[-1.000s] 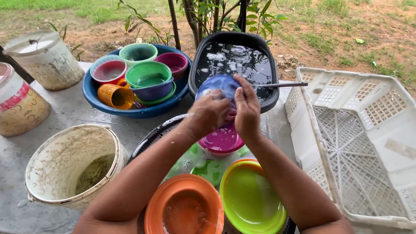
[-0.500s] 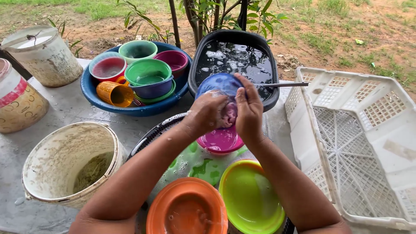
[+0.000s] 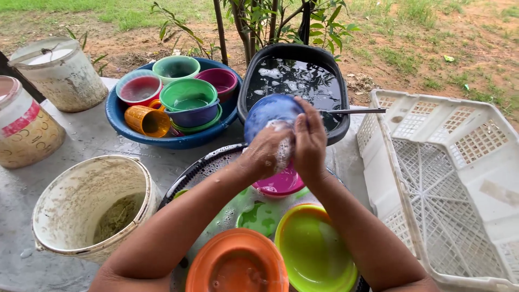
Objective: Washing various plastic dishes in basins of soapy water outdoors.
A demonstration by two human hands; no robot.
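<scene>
My left hand and my right hand together hold a blue plate, tilted up over a black round basin. Soapy foam covers the plate's lower part between my fingers; whether a sponge is in there I cannot tell. Below my hands lie a magenta plate, a lime-green plate, an orange plate and a green plate. Behind the blue plate stands a black tub of soapy water, with a metal utensil handle resting on its rim.
A blue basin at the back left holds several coloured bowls and an orange cup. A white slatted crate lies at the right. Dirty white buckets and a lidded tub stand at the left.
Both hands have shifted slightly on the blue plate, rubbing it; the plate stays tilted over the basin.
</scene>
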